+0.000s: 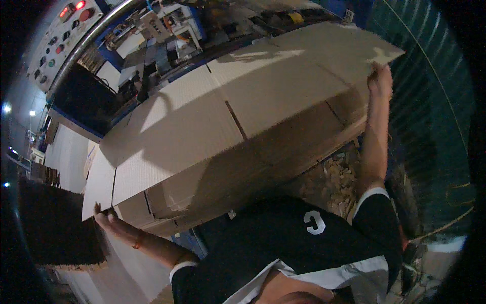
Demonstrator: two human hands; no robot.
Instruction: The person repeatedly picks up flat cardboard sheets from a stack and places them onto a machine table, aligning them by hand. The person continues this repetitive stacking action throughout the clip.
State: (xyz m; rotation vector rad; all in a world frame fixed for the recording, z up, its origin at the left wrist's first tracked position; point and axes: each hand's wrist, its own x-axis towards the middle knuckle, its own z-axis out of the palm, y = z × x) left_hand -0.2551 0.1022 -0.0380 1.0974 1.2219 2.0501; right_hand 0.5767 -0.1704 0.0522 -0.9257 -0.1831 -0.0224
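Cardboard sheet (278, 96), broad and slotted, grasped at its left corner by the left hand (114, 225), right end by the right hand (380, 83); dim machinery (172, 25), apparently, stands behind.
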